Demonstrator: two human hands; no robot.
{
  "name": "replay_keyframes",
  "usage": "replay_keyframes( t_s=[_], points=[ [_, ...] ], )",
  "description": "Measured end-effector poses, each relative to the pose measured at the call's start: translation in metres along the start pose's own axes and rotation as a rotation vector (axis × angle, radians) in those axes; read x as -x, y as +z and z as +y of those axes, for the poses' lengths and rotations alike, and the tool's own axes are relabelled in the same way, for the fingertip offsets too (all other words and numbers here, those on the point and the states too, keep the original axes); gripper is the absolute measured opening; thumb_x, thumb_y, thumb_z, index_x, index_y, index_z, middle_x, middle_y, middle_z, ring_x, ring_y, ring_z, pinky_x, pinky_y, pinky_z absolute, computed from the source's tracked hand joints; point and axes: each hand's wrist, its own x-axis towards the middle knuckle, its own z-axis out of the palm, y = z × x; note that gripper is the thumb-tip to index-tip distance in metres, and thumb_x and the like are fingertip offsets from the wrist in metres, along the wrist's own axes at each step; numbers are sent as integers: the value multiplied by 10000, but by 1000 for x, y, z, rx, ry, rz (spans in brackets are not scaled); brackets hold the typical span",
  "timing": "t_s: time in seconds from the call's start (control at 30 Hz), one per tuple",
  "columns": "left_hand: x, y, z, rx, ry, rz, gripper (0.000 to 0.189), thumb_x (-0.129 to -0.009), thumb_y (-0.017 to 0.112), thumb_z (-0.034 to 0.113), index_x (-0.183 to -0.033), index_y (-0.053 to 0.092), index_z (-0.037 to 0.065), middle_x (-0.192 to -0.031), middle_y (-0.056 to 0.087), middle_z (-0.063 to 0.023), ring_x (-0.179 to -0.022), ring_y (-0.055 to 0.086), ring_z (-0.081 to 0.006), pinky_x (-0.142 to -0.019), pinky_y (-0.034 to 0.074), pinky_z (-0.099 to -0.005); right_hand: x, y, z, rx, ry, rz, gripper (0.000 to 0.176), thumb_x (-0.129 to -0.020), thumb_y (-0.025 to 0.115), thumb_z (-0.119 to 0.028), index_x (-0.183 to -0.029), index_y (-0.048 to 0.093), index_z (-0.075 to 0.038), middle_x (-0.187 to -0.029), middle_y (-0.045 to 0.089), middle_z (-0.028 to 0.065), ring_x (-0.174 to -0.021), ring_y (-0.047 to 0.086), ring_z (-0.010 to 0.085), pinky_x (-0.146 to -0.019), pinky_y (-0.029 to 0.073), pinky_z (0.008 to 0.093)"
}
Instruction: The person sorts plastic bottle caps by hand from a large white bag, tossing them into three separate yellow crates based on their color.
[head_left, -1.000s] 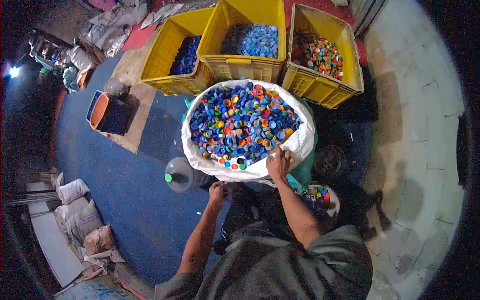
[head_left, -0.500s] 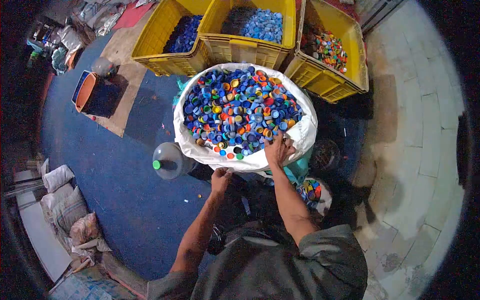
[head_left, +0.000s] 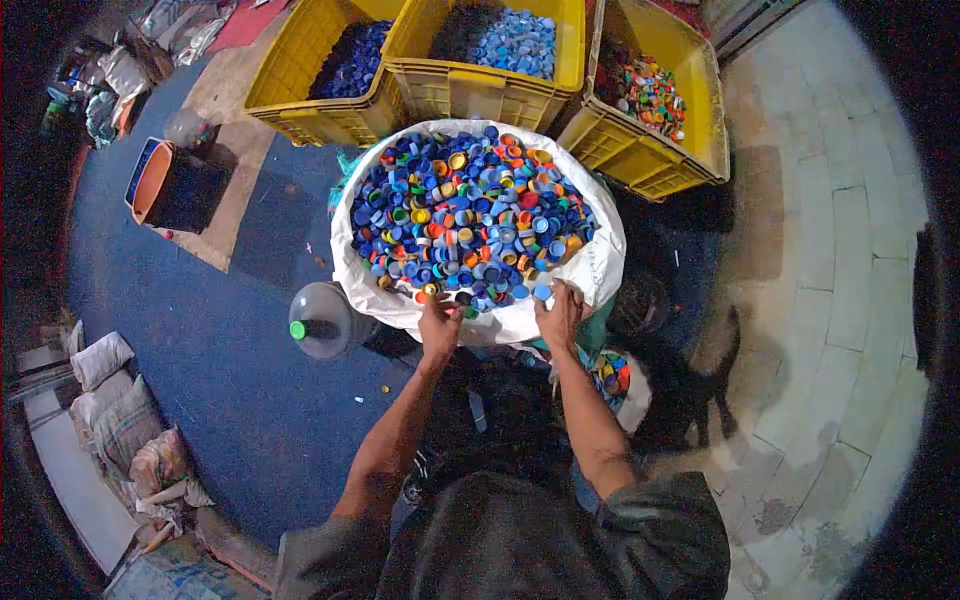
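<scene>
White sack [head_left: 602,268] full of bottle caps [head_left: 470,215]

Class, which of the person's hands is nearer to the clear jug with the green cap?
Left. The left hand rests on the sack at its near rim, just right of the jug; the right hand sits farther right along that rim.

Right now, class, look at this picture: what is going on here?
A person leans over a large white sack heaped with mixed-colour plastic bottle caps. The left hand and right hand both rest at its near rim. Behind it stand three yellow plastic crates holding caps: dark blue, light blue, mixed. A clear plastic jug with a green cap lies beside the sack.
</scene>
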Motion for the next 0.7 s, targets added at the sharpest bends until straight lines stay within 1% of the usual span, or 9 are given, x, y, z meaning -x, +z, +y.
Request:
replay_keyframes(
  t_s=[0.07,0.13,0.23,0.27,0.37,0.4,0.5,0.67,0.7],
  points=[
    [-13,10,4,-65,129,27,409,-687,698,93,-1041,511,11,-900,649,-109,-771,598,-275,-673,468,-362,-3,-6,-2,-26,-18,-5,535,-662,735,-180,-1136,513,-70,-974,600,92,-997,502,281,-833,330,438],
    [-23,16,14,-192,241,38,402,-688,693,90,-1043,517,24,-908,642,-117,-780,584,-305,-679,459,-388,-10,-17,-11,-78,-22,-8,465,-690,705,-160,-1114,543,-58,-966,597,95,-953,531,255,-778,386,409],
    [-35,20,28,-402,299,-16,449,-690,682,94,-1103,507,66,-954,608,-121,-844,541,-347,-734,425,-434,-7,-10,-6,-582,144,-41,416,-696,684,-163,-1077,560,-54,-945,609,102,-834,573,249,-713,444,378],
    [-37,21,33,-436,309,-49,465,-692,678,94,-1121,502,76,-962,601,-120,-862,534,-344,-748,417,-435,-2,-9,-4,-659,181,-17,336,-725,638,-151,-1039,583,-48,-939,607,100,-754,582,201,-641,452,307],
    [-46,25,45,-557,370,-127,514,-692,673,96,-1169,483,88,-1000,586,-115,-906,518,-329,-784,396,-430,7,-22,-9,-1386,644,-162,295,-753,568,-145,-1032,570,-49,-928,593,92,-794,569,179,-652,444,282],
    [-48,27,48,-599,394,-148,530,-691,672,97,-1184,476,90,-1015,583,-113,-919,513,-324,-796,390,-427,12,-26,-13,-1648,693,-156,250,-764,517,-145,-994,557,-58,-906,570,73,-812,550,181,-668,437,289],
    [-52,26,51,-665,490,-197,534,-683,677,98,-1179,481,87,-1034,586,-110,-924,510,-314,-813,382,-404,16,-41,-22,-1952,860,-232,254,-731,515,-134,-968,537,-44,-894,542,67,-791,513,193,-699,399,324],
    [-61,34,32,-584,510,-141,533,-661,703,112,-1148,490,79,-1011,598,-112,-929,517,-318,-816,385,-414,20,-33,-26,-1811,892,-274,91,-778,588,-120,-822,517,-84,-794,546,52,-764,515,188,-681,402,327],
    [-61,35,31,-563,468,-150,535,-656,706,106,-1145,492,77,-1007,598,-116,-930,522,-324,-811,391,-418,18,-31,-28,-1642,854,-293,92,-773,598,-112,-813,520,-84,-785,547,49,-744,516,184,-667,406,323]
  ],
)
